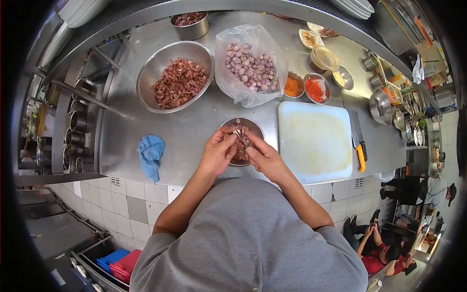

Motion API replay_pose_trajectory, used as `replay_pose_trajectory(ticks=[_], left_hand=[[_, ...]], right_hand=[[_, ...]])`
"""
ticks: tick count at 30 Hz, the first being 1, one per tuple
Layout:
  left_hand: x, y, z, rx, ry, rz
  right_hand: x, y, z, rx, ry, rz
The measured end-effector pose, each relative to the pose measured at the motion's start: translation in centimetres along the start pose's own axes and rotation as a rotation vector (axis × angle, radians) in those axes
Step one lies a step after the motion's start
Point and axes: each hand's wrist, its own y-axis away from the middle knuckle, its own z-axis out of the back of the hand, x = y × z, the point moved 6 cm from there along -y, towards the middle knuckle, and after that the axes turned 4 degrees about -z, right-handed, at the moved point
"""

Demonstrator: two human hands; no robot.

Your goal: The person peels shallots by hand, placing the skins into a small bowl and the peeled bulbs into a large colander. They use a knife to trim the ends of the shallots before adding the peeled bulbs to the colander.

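Observation:
Over a small metal bowl both hands meet, fingertips nearly touching. Between its thumb and fingers, my left hand pinches a small pale shallot. My right hand is closed on a small knife, its short metal blade against the shallot; its handle is hidden in the fingers. Reddish-brown pieces, which look like shallots and skins, lie in the bowl below. Behind the hands, a clear plastic bag holds many peeled shallots. A large metal bowl of reddish-brown skins stands to its left.
A white cutting board lies at right, beside a yellow-handled knife and a black-handled one. A blue cloth is at left. Bowls of orange pieces and shredded carrot stand behind the board. A shelf overhangs the back; people are at far right.

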Motion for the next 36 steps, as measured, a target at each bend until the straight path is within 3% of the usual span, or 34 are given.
replay_pose_trajectory(ticks=[6,8,11,21,28,31,33,36], left_hand=[[0.4,0.0,-0.2,0.067,0.02,0.003],[0.6,-0.1,0.0,0.058,0.021,0.014],[0.3,-0.1,-0.3,0.006,0.0,0.027],[0.0,-0.1,-0.3,-0.035,-0.119,0.012],[-0.5,-0.5,0.3,-0.054,-0.046,0.033],[-1.5,-1.8,0.0,-0.047,-0.097,-0.033],[-3.7,-3.9,-0.9,-0.114,-0.243,-0.072],[-8.3,-10.0,-3.9,-0.012,-0.559,-0.184]], right_hand=[[0.2,-0.2,0.6,-0.029,0.036,-0.021],[-0.1,-0.1,0.4,-0.014,-0.236,-0.144],[-0.1,-0.1,0.2,-0.03,-0.278,-0.16],[-0.3,-0.3,0.1,0.023,-0.221,-0.152],[-1.4,-0.8,1.3,-0.067,-0.319,-0.21],[-3.7,-1.5,2.1,-0.042,-0.395,-0.328],[-5.0,-1.8,2.3,-0.018,-0.449,-0.408],[-5.6,-1.9,1.8,-0.006,-0.465,-0.462]])
